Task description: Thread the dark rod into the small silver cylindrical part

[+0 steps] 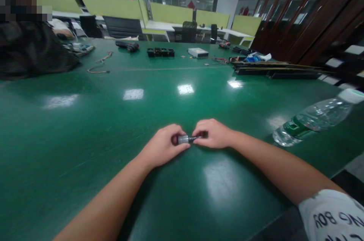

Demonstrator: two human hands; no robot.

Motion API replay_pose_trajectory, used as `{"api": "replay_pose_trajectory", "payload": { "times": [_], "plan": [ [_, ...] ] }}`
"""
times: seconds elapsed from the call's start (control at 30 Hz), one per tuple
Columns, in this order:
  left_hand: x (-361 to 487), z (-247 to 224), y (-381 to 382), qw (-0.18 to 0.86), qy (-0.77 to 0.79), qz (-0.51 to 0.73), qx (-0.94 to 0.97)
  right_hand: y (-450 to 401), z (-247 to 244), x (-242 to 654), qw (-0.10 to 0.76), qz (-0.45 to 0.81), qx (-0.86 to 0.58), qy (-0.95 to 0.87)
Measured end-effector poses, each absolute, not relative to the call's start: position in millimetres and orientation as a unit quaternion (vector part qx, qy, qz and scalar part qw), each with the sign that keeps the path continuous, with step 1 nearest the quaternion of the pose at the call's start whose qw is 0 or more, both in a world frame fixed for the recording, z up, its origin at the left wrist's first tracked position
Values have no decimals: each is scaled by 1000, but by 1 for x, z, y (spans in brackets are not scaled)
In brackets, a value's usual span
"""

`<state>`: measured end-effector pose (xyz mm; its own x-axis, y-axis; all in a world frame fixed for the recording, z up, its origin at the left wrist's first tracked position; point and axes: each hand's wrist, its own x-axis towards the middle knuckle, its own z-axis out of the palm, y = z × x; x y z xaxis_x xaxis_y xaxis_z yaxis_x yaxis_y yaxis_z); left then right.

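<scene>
A small dark cylindrical object with a silvery band (183, 139) lies between my hands, low over the green table (93, 127). My left hand (167, 144) is closed round its left, thicker end, thumb along the near side. The fingers of my right hand (213, 133) pinch its thin right end, where a dark piece shows inside the curled fingers. What exactly the object is cannot be made out. Both hands are near each other, fingertips almost meeting.
A clear plastic bottle (315, 118) lies at the right. Along the far edge are a cable (99, 63), a black tool (127, 46), black blocks (160, 52), a grey box (198, 52) and dark bars (256, 69). A person in dark clothing (34, 49) is at far left.
</scene>
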<state>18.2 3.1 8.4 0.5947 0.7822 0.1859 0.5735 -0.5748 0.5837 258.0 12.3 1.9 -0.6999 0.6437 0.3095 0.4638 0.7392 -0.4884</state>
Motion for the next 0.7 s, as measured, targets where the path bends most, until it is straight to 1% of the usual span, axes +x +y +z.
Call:
{"api": "replay_pose_trajectory", "payload": {
  "times": [0.47,0.7],
  "plan": [
    [17,9,4,249,396,226,854,17,5,270,233,222,-317,-892],
    [18,9,3,250,401,224,852,29,9,290,194,254,-339,-885]
  ]
}}
